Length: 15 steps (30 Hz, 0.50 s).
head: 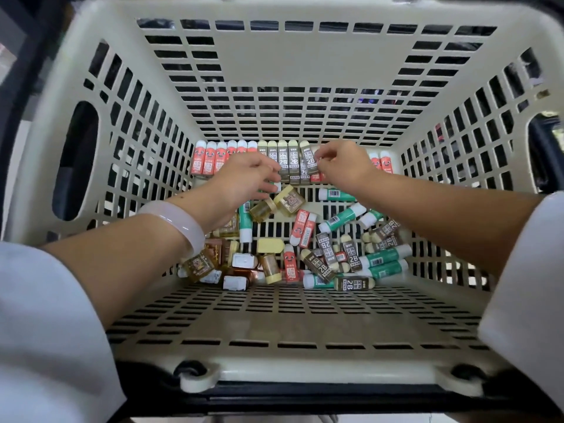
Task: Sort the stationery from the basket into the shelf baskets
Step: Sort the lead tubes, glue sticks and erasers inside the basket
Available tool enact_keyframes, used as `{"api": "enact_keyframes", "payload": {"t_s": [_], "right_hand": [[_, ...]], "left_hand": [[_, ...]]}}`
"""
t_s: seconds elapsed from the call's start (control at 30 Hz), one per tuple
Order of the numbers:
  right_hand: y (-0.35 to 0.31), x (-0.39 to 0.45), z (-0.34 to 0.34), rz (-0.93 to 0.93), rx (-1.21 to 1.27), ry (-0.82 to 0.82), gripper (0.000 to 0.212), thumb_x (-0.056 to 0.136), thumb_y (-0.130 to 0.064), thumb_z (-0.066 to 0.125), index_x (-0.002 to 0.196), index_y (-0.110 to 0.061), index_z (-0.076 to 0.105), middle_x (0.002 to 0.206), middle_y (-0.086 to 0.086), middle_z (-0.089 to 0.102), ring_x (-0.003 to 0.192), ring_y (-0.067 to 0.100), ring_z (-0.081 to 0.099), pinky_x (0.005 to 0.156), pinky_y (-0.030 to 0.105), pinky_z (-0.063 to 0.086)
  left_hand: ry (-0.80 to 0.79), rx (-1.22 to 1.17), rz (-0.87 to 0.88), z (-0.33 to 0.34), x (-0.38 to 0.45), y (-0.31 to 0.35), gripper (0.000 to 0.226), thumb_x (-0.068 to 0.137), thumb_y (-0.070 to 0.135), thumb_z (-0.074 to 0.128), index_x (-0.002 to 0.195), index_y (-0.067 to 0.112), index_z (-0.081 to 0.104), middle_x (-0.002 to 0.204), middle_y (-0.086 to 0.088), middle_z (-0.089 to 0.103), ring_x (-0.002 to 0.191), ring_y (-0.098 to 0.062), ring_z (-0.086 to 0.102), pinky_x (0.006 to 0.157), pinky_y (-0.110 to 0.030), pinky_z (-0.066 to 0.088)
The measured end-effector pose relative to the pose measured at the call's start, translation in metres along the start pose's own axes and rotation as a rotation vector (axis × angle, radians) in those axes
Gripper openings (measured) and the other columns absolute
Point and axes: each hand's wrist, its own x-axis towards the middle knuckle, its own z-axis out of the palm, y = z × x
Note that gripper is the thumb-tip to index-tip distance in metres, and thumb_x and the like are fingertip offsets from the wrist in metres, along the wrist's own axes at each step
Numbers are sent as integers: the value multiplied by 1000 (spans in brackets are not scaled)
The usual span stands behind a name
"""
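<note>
I look down into a large beige slotted basket (274, 59). Along its far wall stand rows of red erasers (210, 158) and brown 2B erasers (283, 158). My right hand (341, 166) pinches one brown 2B eraser (309, 157) at the row's right end. My left hand (244, 178) reaches over the row's left part, its fingers curled; what they hold is hidden. A loose heap on the floor has green glue sticks (341, 219), small amber jars (288, 201), more red erasers and 2B erasers.
The basket's near rim (305, 370) carries black handle hinges. Oval handle holes open in the left wall (74, 160) and right wall (546, 154). The near sloped wall is bare. A pale bangle (180, 221) sits on my left wrist.
</note>
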Motion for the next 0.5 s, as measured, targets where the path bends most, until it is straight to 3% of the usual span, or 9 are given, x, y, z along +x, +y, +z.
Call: {"api": "enact_keyframes", "payload": {"t_s": [0.1,0.17,0.2,0.27,0.37,0.43,0.5], "right_hand": [[-6,-25,-12,-215,-377,-404,20,91,-9,50,107,-8,62,77,-11,52,60,-1,47,43,3,37],[-4,-42,-9,-303,-647,-644,24,92,-20,52,113,-12,60,78,-15,50,63,-2,47,48,2,34],[0,-50,-5,-340,-749,-695,29,91,-27,53,116,-14,57,84,-11,54,69,3,50,57,8,38],[10,-63,5,-373,-866,-682,43,88,-40,55,123,-14,51,102,3,53,84,16,52,69,23,41],[18,-78,22,-402,-1002,-597,61,85,-44,57,134,-12,39,119,12,44,93,26,53,66,29,39],[20,-81,28,-413,-1060,-583,60,85,-33,60,136,-10,37,123,14,43,99,29,54,66,31,41],[16,-78,25,-346,-948,-615,45,82,-25,62,122,-9,47,109,10,49,95,27,57,65,30,46]], "left_hand": [[-32,83,22,3,-1,0,23,96,8,41,90,21,60,96,0,65,85,-12,64,73,-22,54],[-85,304,108,6,-3,-2,21,96,12,42,90,22,59,91,4,62,80,-11,62,70,-22,52],[-125,464,179,7,-5,-3,18,96,15,42,92,23,58,87,8,60,73,-11,59,63,-17,50],[-223,711,285,11,-8,-6,18,96,19,44,100,22,61,80,15,56,65,-12,54,50,-12,41],[-319,796,313,12,-10,-8,21,96,17,45,106,17,63,90,17,59,82,-18,59,64,-18,43],[-306,794,316,11,-10,-7,21,95,15,45,106,15,64,93,6,65,78,-16,59,63,-20,43],[-261,707,286,10,-10,-4,20,95,14,45,104,14,63,80,7,63,63,-9,54,55,-15,42]]}}
